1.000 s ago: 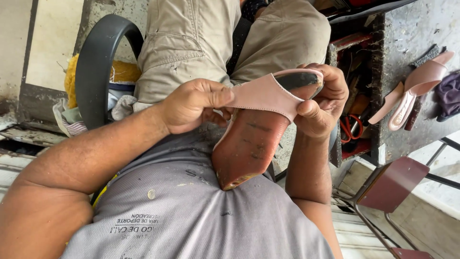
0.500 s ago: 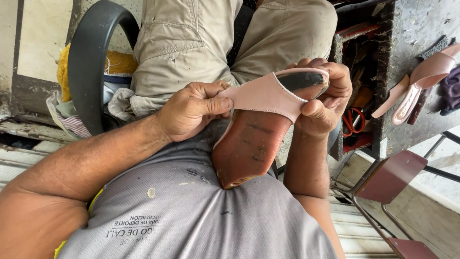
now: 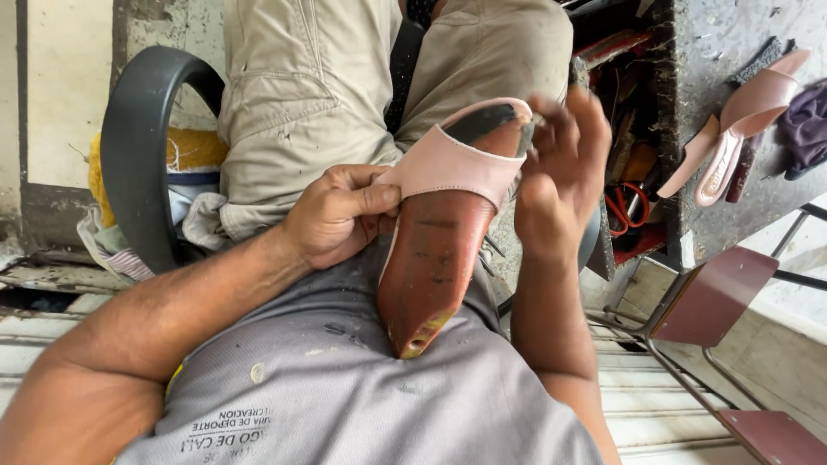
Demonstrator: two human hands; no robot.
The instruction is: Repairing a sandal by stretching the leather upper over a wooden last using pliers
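Pink slip-on shoe (image 3: 448, 232) held sole-up against the person's grey shirt (image 3: 370, 405), pointed toe end resting on the belly, open heel end lifted toward the knees; reddish-brown sole (image 3: 431, 267) faces the camera, pink upper band (image 3: 452, 164) wraps across the middle; left hand (image 3: 332, 215) sits at the shoe's left edge, fingers (image 3: 370, 200) curled and pressed together, thumb and forefinger pinching the edge of the pink band; right hand (image 3: 556, 172) at the shoe's right side near the heel end, fingers (image 3: 590, 120) partly spread and blurred, tips at the dark insole edge, whether they grip it cannot be told; small thin metal piece (image 3: 527, 133) shows between the right fingers and the heel end, too blurred to name; beige trousers (image 3: 327, 95) lie beyond the shoe; dark curved chair arm (image 3: 138, 164) far left with a yellow cloth (image 3: 194, 151) behind it; second pink shoe (image 3: 736, 129) lies well apart on the dark, dirty surface (image 3: 715, 52) upper right, purple cloth (image 3: 805, 125) just beside it; open box of tools with red-handled scissors (image 3: 622, 207) below that surface; dark red metal chair (image 3: 715, 301) lower right; white printed text on the shirt hem (image 3: 228, 429) at bottom, upside down.
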